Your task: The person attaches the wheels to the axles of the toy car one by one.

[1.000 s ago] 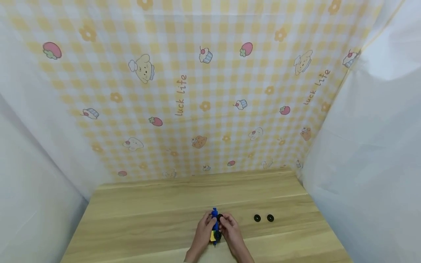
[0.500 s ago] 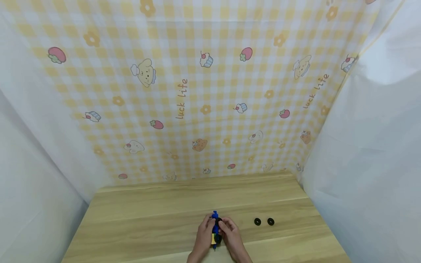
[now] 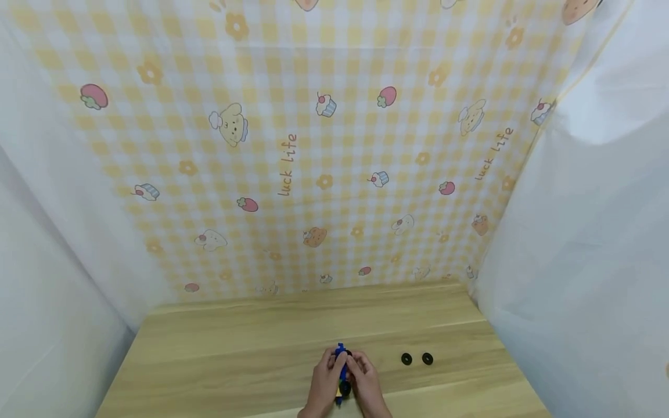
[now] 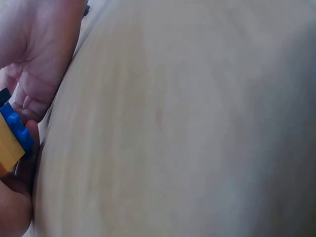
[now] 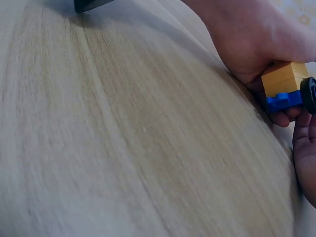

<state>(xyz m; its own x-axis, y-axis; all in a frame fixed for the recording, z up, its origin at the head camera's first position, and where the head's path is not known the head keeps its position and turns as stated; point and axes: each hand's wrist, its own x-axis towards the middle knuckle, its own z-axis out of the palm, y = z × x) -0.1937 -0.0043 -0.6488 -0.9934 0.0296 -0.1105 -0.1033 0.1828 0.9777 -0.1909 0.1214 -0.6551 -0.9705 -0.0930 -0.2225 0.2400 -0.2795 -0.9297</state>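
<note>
Blue-and-yellow block toy (image 5: 280, 81) is being held between two hands over the near part of the wooden surface (image 3: 235, 337), about midway between its left and right edges; the near edge is falling outside the head view. At the toy's near end, the lower wheel (image 3: 345, 388) is showing on the right side. The left hand (image 3: 325, 378) is gripping the toy from the left, fingers curling round it, presumably for steadiness. The right hand (image 3: 367, 381) is pinching at the upper wheel (image 3: 349, 352), apparently providing counter-pressure (the thumbs are partly covering this spot, so the wheel's seating cannot be confirmed). Farther to the right, a first black ring (image 3: 406, 359) and a second black ring (image 3: 427, 359) are lying just apart, between the right hand and the surface's right edge, seemingly placed for easy reach. Beyond the far edge, a checked cloth (image 3: 324, 151) is hanging.
</note>
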